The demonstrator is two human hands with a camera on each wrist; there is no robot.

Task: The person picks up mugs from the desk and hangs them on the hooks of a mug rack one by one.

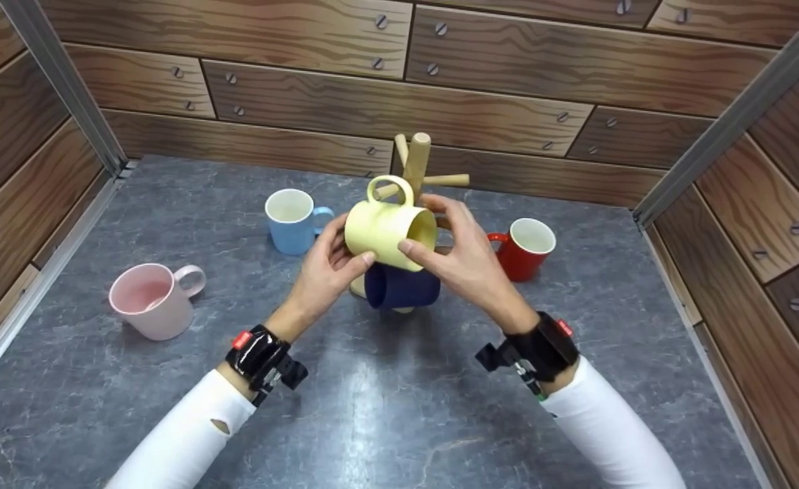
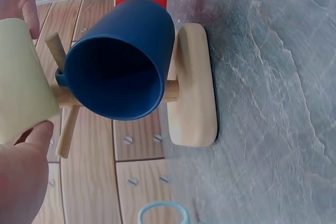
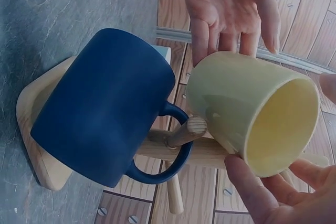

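Note:
Both hands hold a pale yellow mug (image 1: 382, 231), lying on its side with its handle on top and its mouth toward the right. My left hand (image 1: 325, 272) has its fingers at the base end, the thumb along the lower edge. At the rim, my right hand (image 1: 471, 261) grips with the thumb in front and fingers behind. A wooden mug tree (image 1: 418, 159) stands just behind; one of its pegs shows through the yellow handle's loop in the head view. Below, a navy mug (image 3: 105, 106) hangs by its handle on a lower peg.
A light blue mug (image 1: 291, 231) stands upright left of the tree, and a pink mug (image 1: 162, 319) farther left and nearer. To the right is an upright red mug (image 1: 518, 261). Wood-patterned walls (image 1: 304, 88) enclose the grey marbled tabletop (image 1: 345, 421) at the back and sides.

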